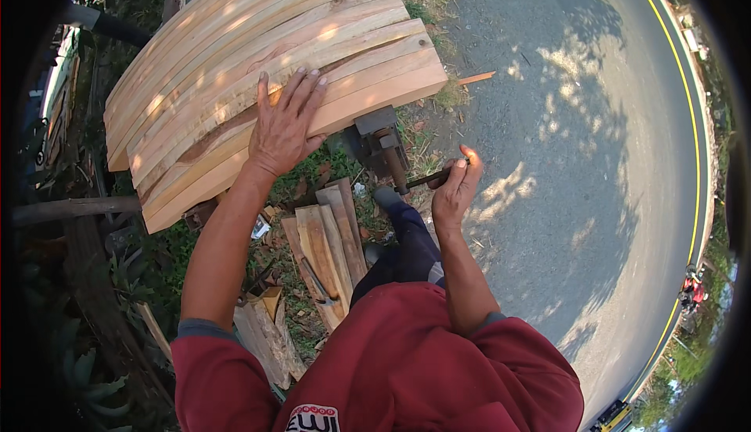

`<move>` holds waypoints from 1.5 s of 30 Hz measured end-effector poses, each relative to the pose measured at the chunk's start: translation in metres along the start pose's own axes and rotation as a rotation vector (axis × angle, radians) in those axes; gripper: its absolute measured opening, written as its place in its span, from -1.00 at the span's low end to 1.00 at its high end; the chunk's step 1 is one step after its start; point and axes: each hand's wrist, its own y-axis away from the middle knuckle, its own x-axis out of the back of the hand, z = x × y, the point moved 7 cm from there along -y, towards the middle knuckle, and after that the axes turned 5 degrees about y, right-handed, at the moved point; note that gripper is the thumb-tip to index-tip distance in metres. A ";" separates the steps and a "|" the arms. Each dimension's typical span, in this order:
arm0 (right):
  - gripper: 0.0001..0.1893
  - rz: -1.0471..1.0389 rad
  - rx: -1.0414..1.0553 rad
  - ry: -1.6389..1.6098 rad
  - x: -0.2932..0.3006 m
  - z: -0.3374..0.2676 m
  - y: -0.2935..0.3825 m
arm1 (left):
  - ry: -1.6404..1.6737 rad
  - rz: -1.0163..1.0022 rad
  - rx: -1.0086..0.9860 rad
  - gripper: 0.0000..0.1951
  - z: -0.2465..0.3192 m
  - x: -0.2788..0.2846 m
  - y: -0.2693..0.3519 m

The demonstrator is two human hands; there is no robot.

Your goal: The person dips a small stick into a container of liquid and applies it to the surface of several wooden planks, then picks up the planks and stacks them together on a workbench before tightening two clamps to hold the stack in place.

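Long wooden boards (281, 56) lie side by side in front of me, forming a broad panel. My left hand (286, 118) rests palm down on the nearer boards, fingers spread and thumb over the near edge. Below the panel's near right side sits a metal screw clamp (378, 133). Its threaded screw (392, 159) points towards me and carries a dark bar handle (427, 180). My right hand (456, 188) grips the outer end of that bar between thumb and fingers. The clamp's far portion is hidden under the boards.
Loose planks (328, 238) lean on the ground by my legs, with a hammer (317, 282) on them. More wood offcuts (264, 326) lie at lower left. An asphalt road (545, 156) runs along the right; a motorcycle (692, 291) is at its far edge. Wooden rails (76, 209) stand left.
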 end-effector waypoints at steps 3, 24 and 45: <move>-0.73 0.020 0.100 0.050 0.002 0.024 -0.009 | 0.006 0.014 -0.003 0.02 0.000 -0.002 0.001; -0.28 -0.581 0.214 -0.080 -0.037 0.037 0.042 | 0.037 0.078 0.016 0.07 -0.008 0.003 0.014; -0.60 -0.616 -0.104 0.118 -0.072 0.051 0.022 | 1.087 0.007 1.759 -0.14 -0.091 -0.053 0.415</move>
